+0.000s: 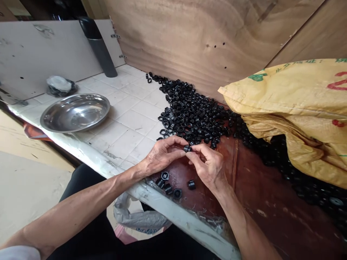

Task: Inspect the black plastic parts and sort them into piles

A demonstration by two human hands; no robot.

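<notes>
Between the fingertips of both hands is a small round black plastic part [187,148]. My left hand [164,153] pinches it from the left, thumb below and index finger above. From the right, my right hand [207,160] closes its thumb and index finger on the same part. Just past my fingers spreads a heap of black plastic rings [189,108]. On the reddish-brown surface below my hands lie several black caps [177,193], some showing a spoked inside; one cap [191,184] sits apart under my right hand.
A steel bowl [76,112] and a dark flask [101,54] stand on the tiles at left, near a wrapped bundle [61,86]. At right, a yellow sack [295,108] lies over more black parts [303,184]. A wooden panel [189,39] closes the back.
</notes>
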